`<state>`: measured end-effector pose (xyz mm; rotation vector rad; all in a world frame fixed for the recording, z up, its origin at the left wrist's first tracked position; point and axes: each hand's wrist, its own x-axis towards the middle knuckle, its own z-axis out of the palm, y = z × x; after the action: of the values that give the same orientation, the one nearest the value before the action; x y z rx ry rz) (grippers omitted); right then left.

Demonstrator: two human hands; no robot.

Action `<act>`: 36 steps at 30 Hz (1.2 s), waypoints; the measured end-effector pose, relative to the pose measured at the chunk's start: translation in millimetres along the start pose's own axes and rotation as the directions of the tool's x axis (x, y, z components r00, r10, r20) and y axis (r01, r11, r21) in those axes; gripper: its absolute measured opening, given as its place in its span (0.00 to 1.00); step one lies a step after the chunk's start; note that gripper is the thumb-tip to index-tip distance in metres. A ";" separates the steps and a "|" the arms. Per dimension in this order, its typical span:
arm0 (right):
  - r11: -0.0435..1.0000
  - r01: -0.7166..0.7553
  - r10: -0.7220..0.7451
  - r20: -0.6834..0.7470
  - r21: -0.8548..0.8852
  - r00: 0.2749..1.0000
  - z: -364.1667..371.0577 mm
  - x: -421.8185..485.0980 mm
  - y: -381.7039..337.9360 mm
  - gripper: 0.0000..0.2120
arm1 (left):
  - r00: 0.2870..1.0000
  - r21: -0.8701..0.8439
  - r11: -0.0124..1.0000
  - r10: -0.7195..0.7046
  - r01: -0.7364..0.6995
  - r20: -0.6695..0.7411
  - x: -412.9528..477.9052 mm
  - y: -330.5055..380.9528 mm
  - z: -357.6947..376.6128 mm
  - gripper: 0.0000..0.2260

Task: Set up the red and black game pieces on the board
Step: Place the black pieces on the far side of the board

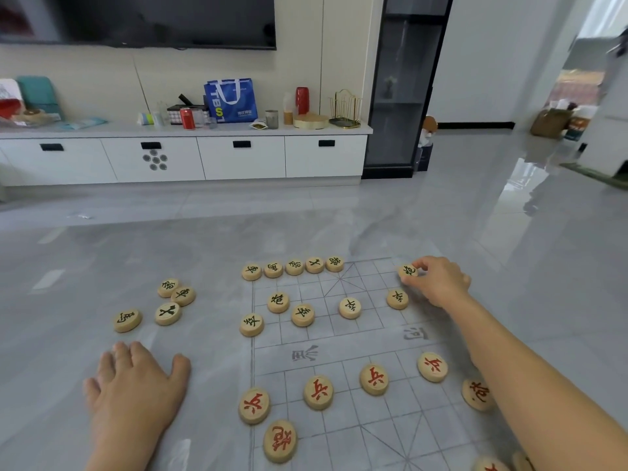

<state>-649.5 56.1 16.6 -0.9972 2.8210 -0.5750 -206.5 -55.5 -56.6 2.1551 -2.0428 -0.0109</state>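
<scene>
Fingertips (425, 265) of the right hand (440, 282) are curled round the rim of one black-marked piece (407, 270), pinching it at the far right of the board (339, 338). Whether the piece touches the sheet cannot be told. The left hand (136, 379) lies palm down on the floor (441, 205) just left of the board, fingers straight and slightly spread, holding nothing.

Five black pieces stand in a far-edge row (294, 267), running from the board's far left corner toward its middle. Five more black pieces (302, 314) sit on the far half, apart from one another. Four loose black pieces (168, 313) lie on the floor left of the board, two of them touching. On the near half, four red pieces (318, 391) form a row. A further red piece (477, 394) lies beside the right forearm, and another (280, 440) lies at the near left edge.
</scene>
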 end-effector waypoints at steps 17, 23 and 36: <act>0.988 0.079 -0.090 0.078 0.136 0.993 -7.1 -5.1 -2.3 0.25 | 1.000 -0.020 0.999 0.025 -0.025 -0.014 -2.6 0.4 -1.3 0.33; 0.920 0.295 -0.315 0.037 0.258 0.948 12.4 -34.9 -67.0 0.17 | 1.000 -0.045 0.999 0.026 -0.026 0.011 -12.0 7.0 -12.6 0.33; 0.738 0.642 -0.674 0.270 0.210 0.687 103.6 -113.1 -249.3 0.20 | 0.998 -0.132 0.991 0.026 -0.020 0.048 -24.8 16.7 -33.6 0.35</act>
<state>-392.9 -84.7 11.4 -1.9024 2.0551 -0.5208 -220.4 -27.7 -24.1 2.0717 -2.0317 -0.1933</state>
